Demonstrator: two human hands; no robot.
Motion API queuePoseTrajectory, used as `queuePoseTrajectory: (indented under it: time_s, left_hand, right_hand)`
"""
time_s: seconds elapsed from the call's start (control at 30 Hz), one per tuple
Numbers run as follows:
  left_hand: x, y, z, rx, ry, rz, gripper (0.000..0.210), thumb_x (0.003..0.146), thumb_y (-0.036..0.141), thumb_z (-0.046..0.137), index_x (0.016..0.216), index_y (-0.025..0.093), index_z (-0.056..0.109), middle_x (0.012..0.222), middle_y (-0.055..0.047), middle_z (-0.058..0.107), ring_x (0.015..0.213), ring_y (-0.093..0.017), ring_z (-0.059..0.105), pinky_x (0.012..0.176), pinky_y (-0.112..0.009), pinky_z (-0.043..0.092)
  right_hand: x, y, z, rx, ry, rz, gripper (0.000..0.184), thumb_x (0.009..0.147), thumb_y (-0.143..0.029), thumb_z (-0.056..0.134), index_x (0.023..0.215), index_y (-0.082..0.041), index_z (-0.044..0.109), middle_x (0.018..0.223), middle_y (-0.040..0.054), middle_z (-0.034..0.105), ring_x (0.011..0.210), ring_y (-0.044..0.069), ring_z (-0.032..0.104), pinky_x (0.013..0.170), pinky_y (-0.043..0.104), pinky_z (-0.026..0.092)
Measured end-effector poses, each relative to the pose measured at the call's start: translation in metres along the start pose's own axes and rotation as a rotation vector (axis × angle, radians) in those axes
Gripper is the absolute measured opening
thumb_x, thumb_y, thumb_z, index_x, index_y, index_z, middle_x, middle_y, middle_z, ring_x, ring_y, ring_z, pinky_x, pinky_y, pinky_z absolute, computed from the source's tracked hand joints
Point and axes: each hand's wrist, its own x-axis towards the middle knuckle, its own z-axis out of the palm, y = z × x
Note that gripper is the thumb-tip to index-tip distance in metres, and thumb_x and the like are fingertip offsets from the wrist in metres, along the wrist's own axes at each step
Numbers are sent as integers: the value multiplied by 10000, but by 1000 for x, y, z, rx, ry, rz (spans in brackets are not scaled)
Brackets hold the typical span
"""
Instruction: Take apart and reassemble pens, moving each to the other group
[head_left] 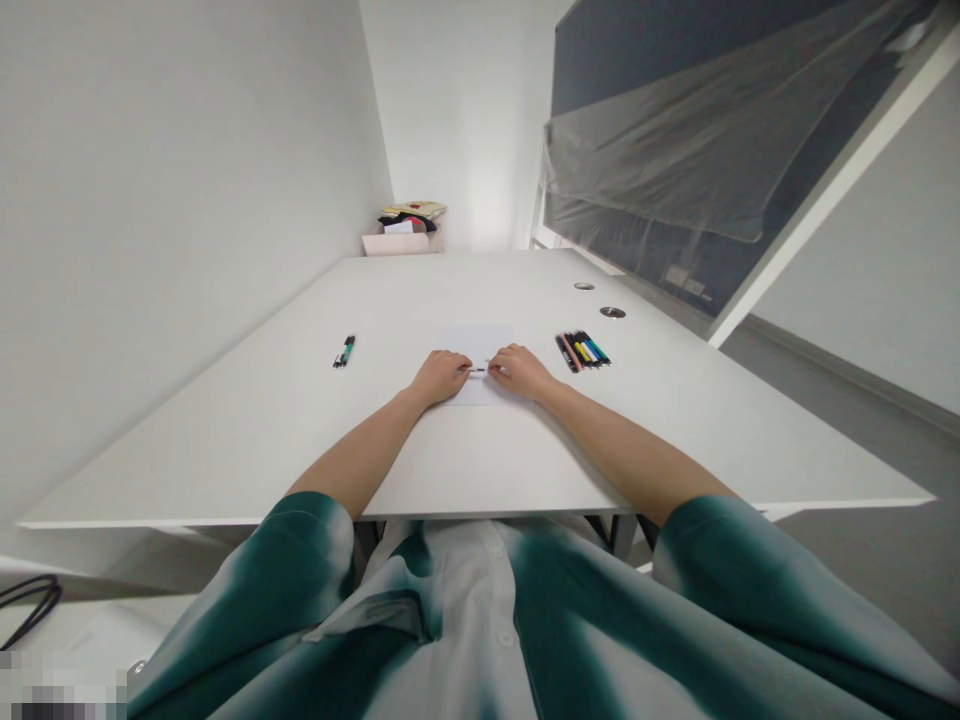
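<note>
A sheet of white paper [480, 391] lies on the white table, with both my hands resting over it. My left hand [441, 376] is closed in a pinch on a thin pen-like piece [478, 370], whose dark end points right. Facing it across a small gap, my right hand [519, 371] is also closed, fingertips pinched together. A small pale bit shows at those fingertips, too small to name. To the right of that hand lies a row of several coloured pens [583, 351]. Farther left are a few dark and green pens [344, 352].
The white table [480, 470] runs back to a pale box [397, 243] of piled items at the far end. Two round metal grommets [613, 312] sit near its right edge. A dark panel under plastic sheeting [660, 170] stands on the right; a wall borders the left.
</note>
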Motion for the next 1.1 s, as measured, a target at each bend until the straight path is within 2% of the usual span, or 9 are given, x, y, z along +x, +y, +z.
queuePoseTrajectory:
  time_s: [0.17, 0.4, 0.7, 0.87, 1.0, 1.1]
  left_hand:
    - [0, 4, 0, 10, -5, 26, 286, 911, 259, 510, 1103, 184, 709, 1094, -78, 748, 1054, -239, 666, 1003, -397, 457]
    - [-1, 0, -1, 12, 11, -1, 299, 928, 281, 492, 1114, 192, 708, 1072, -81, 751, 1044, -236, 668, 1002, -398, 459]
    - [-1, -1, -1, 19, 4, -3, 297, 929, 268, 498, 1113, 170, 708, 1091, -81, 750, 1044, -244, 667, 996, -388, 459]
    - [-1, -2, -2, 35, 10, -25, 294, 939, 282, 491, 1117, 187, 705, 1089, -77, 750, 1048, -237, 666, 997, -385, 455]
    - [-1, -4, -3, 57, -6, -60, 294, 942, 280, 487, 1117, 188, 704, 1104, -77, 748, 1054, -240, 663, 990, -384, 456]
    - [-1, -9, -2, 72, -15, -96, 293, 939, 280, 494, 1127, 195, 703, 1114, -74, 746, 1063, -242, 662, 991, -381, 457]
  right_hand:
    - [1, -2, 1, 37, -11, -10, 223, 937, -232, 555, 996, -151, 754, 994, 113, 733, 975, 230, 602, 867, 320, 391]
    - [-2, 2, 3, 68, 58, 23, 329, 858, -209, 616, 1176, -157, 680, 1066, 104, 704, 996, 234, 590, 882, 329, 400]
    - [0, 2, 3, 95, 25, 40, 343, 868, -105, 552, 1182, -160, 680, 1067, 95, 727, 1014, 229, 604, 891, 329, 412]
    - [-1, 4, 4, 125, 56, 51, 328, 874, -151, 563, 1179, -163, 681, 1077, 92, 727, 1029, 240, 600, 910, 341, 416]
    - [-2, 9, 3, 132, 110, 128, 365, 844, -131, 552, 1189, -138, 672, 1115, 111, 713, 1052, 254, 587, 930, 359, 418]
    - [-3, 14, 0, 90, 98, 234, 400, 831, -77, 504, 1188, -126, 680, 1131, 121, 707, 1073, 261, 576, 936, 365, 419]
